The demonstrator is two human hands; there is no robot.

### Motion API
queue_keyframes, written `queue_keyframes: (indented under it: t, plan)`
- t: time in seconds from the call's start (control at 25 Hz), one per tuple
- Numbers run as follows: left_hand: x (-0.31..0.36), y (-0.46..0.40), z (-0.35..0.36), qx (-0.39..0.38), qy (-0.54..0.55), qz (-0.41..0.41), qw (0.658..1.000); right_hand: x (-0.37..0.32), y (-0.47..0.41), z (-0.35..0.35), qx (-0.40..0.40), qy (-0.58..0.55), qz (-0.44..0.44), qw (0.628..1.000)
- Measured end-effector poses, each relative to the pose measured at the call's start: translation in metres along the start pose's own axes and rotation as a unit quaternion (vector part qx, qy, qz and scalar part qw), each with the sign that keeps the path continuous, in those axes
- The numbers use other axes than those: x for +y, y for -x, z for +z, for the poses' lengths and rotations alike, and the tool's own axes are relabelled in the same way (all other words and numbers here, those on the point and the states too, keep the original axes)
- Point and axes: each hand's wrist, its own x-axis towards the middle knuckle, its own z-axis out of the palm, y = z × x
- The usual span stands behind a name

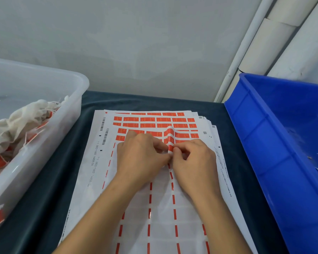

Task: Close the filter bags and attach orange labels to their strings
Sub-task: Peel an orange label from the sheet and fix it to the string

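a stack of label sheets [154,208] lies on a dark cloth-covered table [50,189], in the middle of the view. the far part of the top sheet carries rows of orange labels [155,122]; the near part shows only white backing with short orange dashes where the rows are gone.

both hands meet over the middle of the sheet, at the near edge of the remaining labels. the left hand [140,158] lies with its palm down on the sheet, its fingers curled toward the right, and its fingertips pinch a raised fold of the sheet. the right hand [193,160] comes in from the right, thumb and forefinger closed narrow on the same raised fold, where an orange strip [170,143] buckles up from the paper. whether a single label is already free of the backing cannot be told.

a clear plastic tub [44,136] stands on the left of the table, and in it lie white cloth filter bags [17,123] with strings, several with orange labels on them. a blue plastic crate [275,143] stands on the right, just beside the sheets. white tubes [283,33] lean against the wall at the far right.
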Motion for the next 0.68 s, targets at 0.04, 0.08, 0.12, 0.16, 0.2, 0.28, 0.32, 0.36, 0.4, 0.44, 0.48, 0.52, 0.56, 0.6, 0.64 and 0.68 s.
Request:
queue_keyframes:
  t: [0.04,0.08,0.12,0.16,0.2,0.28,0.32,0.36,0.4,0.44,0.48,0.52,0.56,0.6,0.64,0.68]
  plan:
    - [-0.0007,-0.0006,0.0001,-0.002,0.008,-0.003,1.000,-0.0001,0.0001,-0.0006,-0.004,0.000,-0.001,1.000]
    - [-0.0012,-0.0014,0.0001,-0.005,0.019,-0.007,1.000,0.0000,0.0000,-0.0011,-0.009,-0.003,-0.005,1.000]
    - [-0.0015,-0.0018,-0.0002,-0.009,0.031,-0.010,0.999,0.0002,-0.0002,-0.0017,-0.013,-0.009,-0.007,1.000]
    - [-0.0013,-0.0025,-0.0006,-0.013,0.042,-0.013,0.999,0.0006,-0.0008,-0.0024,-0.018,-0.020,-0.005,1.000]
    - [-0.0012,-0.0026,-0.0013,-0.017,0.050,-0.014,0.998,0.0010,-0.0015,-0.0033,-0.023,-0.032,0.002,0.999]
    - [-0.0002,-0.0025,-0.0021,-0.020,0.057,-0.015,0.998,0.0025,-0.0032,-0.0038,-0.031,-0.051,0.014,0.998]
    - [0.0007,-0.0025,-0.0023,-0.020,0.057,-0.014,0.998,0.0035,-0.0041,-0.0032,-0.036,-0.058,0.018,0.998]
    - [0.0017,-0.0022,-0.0025,-0.022,0.056,-0.012,0.998,0.0043,-0.0048,-0.0024,-0.042,-0.067,0.024,0.997]
    - [0.0024,-0.0019,-0.0027,-0.024,0.054,-0.010,0.998,0.0053,-0.0054,-0.0015,-0.048,-0.081,0.032,0.995]
    - [0.0026,-0.0015,-0.0033,-0.026,0.052,-0.008,0.998,0.0061,-0.0058,-0.0007,-0.052,-0.098,0.041,0.993]
    - [0.0024,-0.0013,-0.0038,-0.027,0.050,-0.007,0.998,0.0071,-0.0064,0.0005,-0.054,-0.117,0.050,0.990]
    - [0.0018,-0.0010,-0.0045,-0.026,0.047,-0.005,0.999,0.0077,-0.0068,0.0014,-0.054,-0.135,0.061,0.988]
    - [0.0012,-0.0010,-0.0050,-0.026,0.043,-0.002,0.999,0.0080,-0.0074,0.0024,-0.052,-0.147,0.074,0.985]
    - [0.0005,-0.0004,-0.0052,-0.025,0.036,0.003,0.999,0.0079,-0.0080,0.0030,-0.050,-0.156,0.087,0.983]
    - [0.0006,-0.0003,-0.0051,-0.023,0.027,0.007,0.999,0.0081,-0.0089,0.0038,-0.050,-0.168,0.101,0.979]
    - [0.0006,0.0004,-0.0052,-0.022,0.016,0.011,1.000,0.0084,-0.0097,0.0040,-0.051,-0.181,0.114,0.976]
